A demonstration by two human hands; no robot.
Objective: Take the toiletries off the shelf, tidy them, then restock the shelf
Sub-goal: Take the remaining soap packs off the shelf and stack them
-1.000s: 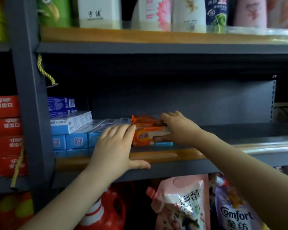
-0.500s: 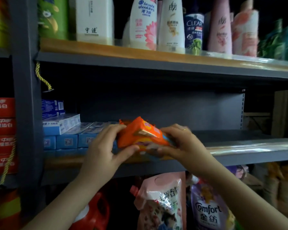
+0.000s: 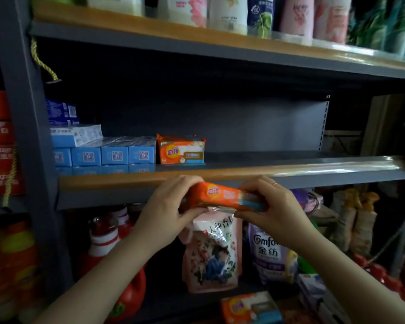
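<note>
My left hand (image 3: 166, 206) and right hand (image 3: 270, 206) grip the orange soap pack (image 3: 222, 197), hiding both ends (label blurred); its long axis runs nine to three.

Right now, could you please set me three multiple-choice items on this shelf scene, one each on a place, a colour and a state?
1. Where is the orange soap pack left on the middle shelf?
A. Right of the blue boxes
B. Among the top-shelf bottles
C. At the far right end

2. What colour is the pack in the hands?
A. Green
B. Orange
C. White

3. How is that pack held?
A. Left hand only
B. Right hand only
C. Both hands

Answers: 1 A, it sits beside the boxes; 2 B, its wrapper is orange; 3 C, fingers grip each end.
</note>
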